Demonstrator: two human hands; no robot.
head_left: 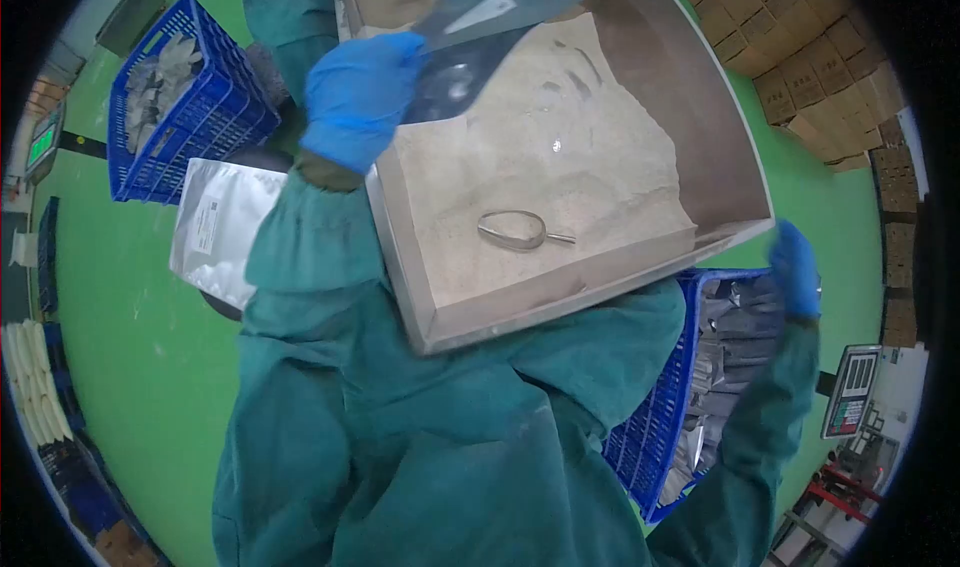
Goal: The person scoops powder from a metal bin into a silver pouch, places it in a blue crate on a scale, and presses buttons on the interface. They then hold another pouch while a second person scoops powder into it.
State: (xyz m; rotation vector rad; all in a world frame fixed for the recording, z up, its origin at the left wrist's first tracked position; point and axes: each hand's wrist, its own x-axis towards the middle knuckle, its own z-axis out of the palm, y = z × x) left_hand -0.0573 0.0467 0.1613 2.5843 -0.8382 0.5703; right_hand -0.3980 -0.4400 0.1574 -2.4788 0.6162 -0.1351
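My left hand point(362, 99), in a blue glove, is closed on the edge of a grey, partly see-through pouch point(470, 52), held over the left side of a large metal tray point(400, 257). Pale powder point(600, 167) covers much of the tray's floor. A metal scoop point(513, 229) lies on the powder near the front edge, its handle to the right. My right hand point(795, 269), gloved in blue and blurred, is beside the tray's right corner, over the edge of a blue crate point(650, 447) of silver pouches point(735, 342); its fingers are not clear.
Left of the tray are a white pouch point(225, 227) on a dark round surface and a blue crate point(190, 172) of silvery packets. Teal clothing point(292, 22) shows beyond it. Cartons point(815, 77) are stacked at upper right; a scale display point(852, 392) stands at right.
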